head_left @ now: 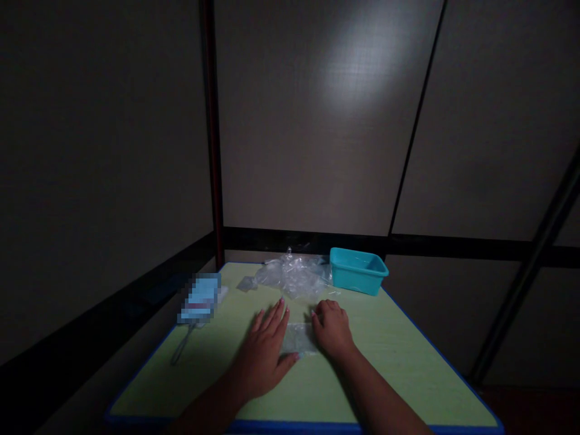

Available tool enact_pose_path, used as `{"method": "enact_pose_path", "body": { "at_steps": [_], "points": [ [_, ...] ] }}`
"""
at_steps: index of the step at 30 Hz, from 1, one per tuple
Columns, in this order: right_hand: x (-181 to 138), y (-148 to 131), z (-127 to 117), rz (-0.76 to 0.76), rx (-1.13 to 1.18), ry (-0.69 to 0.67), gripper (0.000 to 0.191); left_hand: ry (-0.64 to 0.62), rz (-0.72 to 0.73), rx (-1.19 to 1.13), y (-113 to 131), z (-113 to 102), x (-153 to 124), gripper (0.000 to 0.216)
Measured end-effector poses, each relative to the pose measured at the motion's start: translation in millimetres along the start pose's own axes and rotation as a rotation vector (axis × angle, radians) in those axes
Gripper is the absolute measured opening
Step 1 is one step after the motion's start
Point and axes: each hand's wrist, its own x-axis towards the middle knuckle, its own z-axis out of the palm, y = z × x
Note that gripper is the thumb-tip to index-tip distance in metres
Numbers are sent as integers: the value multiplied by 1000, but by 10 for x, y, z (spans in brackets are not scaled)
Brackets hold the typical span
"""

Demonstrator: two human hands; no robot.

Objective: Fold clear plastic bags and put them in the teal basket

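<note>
A small, flat piece of clear plastic (301, 338), looking like a folded bag, lies on the table between my hands. My left hand (267, 350) rests palm down over its left end, fingers stretched forward and thumb out along the near edge. At the right end, my right hand (333, 326) is closed, its fingers curled down and its thumb beside them against the plastic. The fingertips of that hand are partly hidden. Beyond both hands sits a crumpled heap of clear plastic bags (294, 275).
A turquoise plastic basket (357, 278) stands at the back right of the pale green table (399, 362), which has a blue edge. On the left edge lies a blue, pixelated packet-like item (202, 299) with a looped strap (182, 345). Panelled walls (308, 133) rise behind and left.
</note>
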Motion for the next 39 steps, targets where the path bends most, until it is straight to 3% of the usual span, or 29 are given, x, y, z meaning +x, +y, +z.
{"method": "enact_pose_path", "body": {
  "at_steps": [5,11,18,26,34,39],
  "points": [
    [-23,-22,40,-41,-14,1,14,-68,-137,19,230,6,137,75],
    [-21,-10,101,-49,-54,-37,18,-240,-141,-14,209,164,100,77],
    [-20,-13,153,19,-75,-44,26,-144,-155,24,214,147,86,69],
    [-39,-37,107,-20,-44,-71,31,-282,-235,-33,207,222,69,75],
    [1,-75,29,117,155,-179,28,-318,-262,-25,230,173,93,73],
    [7,-50,42,185,54,-143,28,-310,-268,-28,236,160,88,72]
  ]
}}
